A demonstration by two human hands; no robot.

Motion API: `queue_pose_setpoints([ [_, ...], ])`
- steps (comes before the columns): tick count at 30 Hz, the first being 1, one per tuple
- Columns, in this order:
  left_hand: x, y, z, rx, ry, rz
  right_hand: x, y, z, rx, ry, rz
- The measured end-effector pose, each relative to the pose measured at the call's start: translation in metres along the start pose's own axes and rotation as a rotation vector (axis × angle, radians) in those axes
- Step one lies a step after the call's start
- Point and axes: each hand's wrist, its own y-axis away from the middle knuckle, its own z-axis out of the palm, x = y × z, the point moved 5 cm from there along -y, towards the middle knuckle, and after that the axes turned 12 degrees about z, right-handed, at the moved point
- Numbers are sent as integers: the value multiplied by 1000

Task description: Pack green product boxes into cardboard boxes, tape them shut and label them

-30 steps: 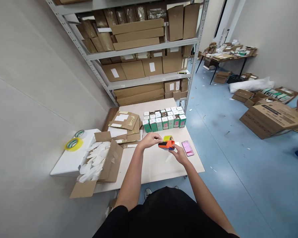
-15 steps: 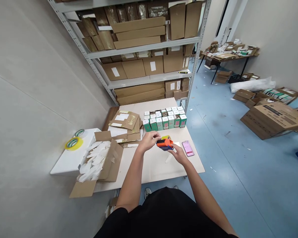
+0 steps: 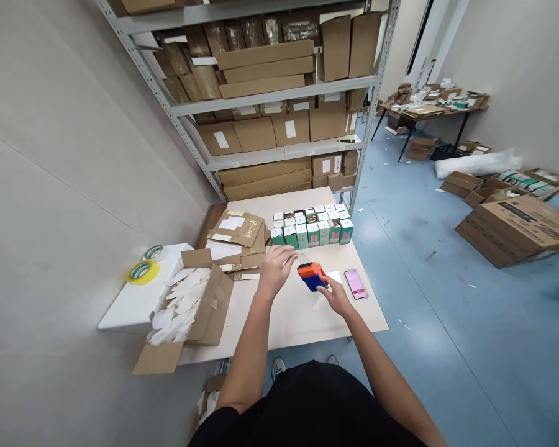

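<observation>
My right hand grips an orange and blue tape dispenser above the table, with a little yellow showing at its far side. My left hand is raised just left of the dispenser and apart from it, its fingers drawn together; whatever they pinch is too small or clear to make out. Beyond both hands, several small green and white boxes stand in rows. A phone with a pink screen lies to the right of my right hand. Beneath the dispenser is a white slip of paper.
Flattened cardboard is piled on the table's left. An open carton holds white paper pieces. Tape rolls rest on a white block. A metal shelf with brown boxes rises behind; a large carton is at right.
My left hand has drawn away from the tape dispenser to the left. The dispenser has turned in my right hand, so more of its blue side shows.
</observation>
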Motion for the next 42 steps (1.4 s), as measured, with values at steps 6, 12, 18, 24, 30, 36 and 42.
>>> queue_pose_setpoints([
  [6,5,25,-39,216,-39,-24,-5,-10,15,119,28,44],
  [12,-28,63,-56,261,14,-246,-19,-27,48,125,65,9],
  [18,-74,116,-93,354,20,-422,-43,-41,117,74,129,-92],
  [24,-120,177,-161,469,-35,-524,-78,-53,224,-35,184,-184],
  [30,-166,254,-242,631,-136,-658,-122,-69,349,-186,271,-290],
  [36,-211,344,-301,709,-129,-824,-159,-78,482,-282,397,-378],
  [42,-226,405,-344,761,-127,-904,-188,-74,595,-350,576,-444],
])
